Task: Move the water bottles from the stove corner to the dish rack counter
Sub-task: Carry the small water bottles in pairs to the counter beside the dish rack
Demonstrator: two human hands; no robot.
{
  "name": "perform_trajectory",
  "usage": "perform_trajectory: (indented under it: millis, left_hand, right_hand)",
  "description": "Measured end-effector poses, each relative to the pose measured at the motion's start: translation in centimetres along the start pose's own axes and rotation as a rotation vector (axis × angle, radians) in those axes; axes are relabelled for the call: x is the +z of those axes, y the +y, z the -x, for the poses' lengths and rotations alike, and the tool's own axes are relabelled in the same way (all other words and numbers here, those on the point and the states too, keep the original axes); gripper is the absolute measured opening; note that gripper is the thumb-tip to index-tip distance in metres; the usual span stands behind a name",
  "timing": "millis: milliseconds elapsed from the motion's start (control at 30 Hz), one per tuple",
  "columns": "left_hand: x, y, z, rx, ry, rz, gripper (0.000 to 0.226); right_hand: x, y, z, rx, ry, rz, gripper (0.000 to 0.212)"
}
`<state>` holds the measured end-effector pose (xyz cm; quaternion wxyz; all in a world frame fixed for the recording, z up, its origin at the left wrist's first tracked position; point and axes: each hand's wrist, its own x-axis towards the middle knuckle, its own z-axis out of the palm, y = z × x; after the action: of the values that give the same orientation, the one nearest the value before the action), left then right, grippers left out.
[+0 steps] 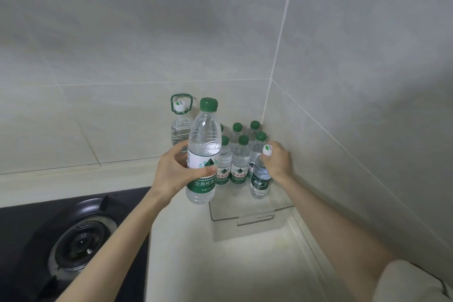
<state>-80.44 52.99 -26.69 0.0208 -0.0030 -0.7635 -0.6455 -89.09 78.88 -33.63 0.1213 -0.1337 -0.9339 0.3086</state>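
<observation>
My left hand [175,170] grips a tall green-capped water bottle [203,152] around its label and holds it upright above the counter. My right hand [279,159] closes on the neck of a small white-capped bottle [260,179] that stands at the right side of a clear plastic bin [255,218]. Several small green-capped bottles [239,159] stand packed in the bin's back part, against the wall corner. A large bottle with a green carry handle [180,122] stands behind my left hand.
A black gas stove [73,235] with a burner fills the lower left. Tiled walls [343,81] meet in a corner right behind the bottles. Pale counter [208,265] runs toward me between the stove and the right wall.
</observation>
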Motion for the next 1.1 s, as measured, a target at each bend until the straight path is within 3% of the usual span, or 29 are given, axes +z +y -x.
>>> perform_trajectory:
  millis: [267, 600, 833, 1100]
  left_hand:
    - [-0.8, 0.2, 0.3, 0.0, 0.043, 0.021, 0.063]
    - [-2.9, 2.1, 3.1, 0.024, 0.157, 0.051, 0.062]
    - [-5.9, 4.0, 6.4, 0.045, 0.297, 0.061, 0.059]
    - [-9.7, 4.0, 12.5, 0.016, 0.537, 0.015, 0.068]
  right_hand:
    - [0.5, -0.2, 1.7, -0.07, 0.039, -0.018, 0.039]
    - [-3.2, -6.0, 3.4, -0.352, 0.16, -0.453, 0.038]
    - [-6.6, -13.3, 6.9, -0.479, 0.013, -0.799, 0.039]
    - [-7.2, -19.4, 12.6, -0.621, -0.297, -0.931, 0.04]
